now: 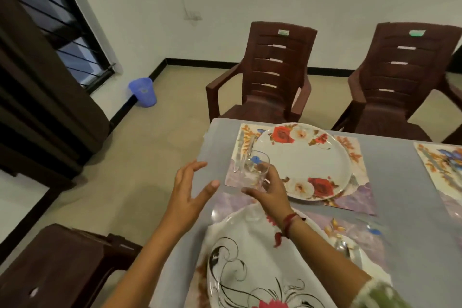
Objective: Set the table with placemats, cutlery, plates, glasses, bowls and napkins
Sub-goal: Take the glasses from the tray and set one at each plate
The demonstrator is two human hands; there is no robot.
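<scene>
- The right hand (268, 189) has its fingers curled round the lower part of a clear glass (253, 170), gripping it from the near side
- The glass stands roughly upright, mouth up, over the near left corner of the far mat (358, 194), just beside the plate (302, 160); whether its base touches the mat I cannot tell
- The left hand (190, 189) hovers to the left of the glass, fingers spread and holding nothing
- The right hand alone looks set to place it
</scene>
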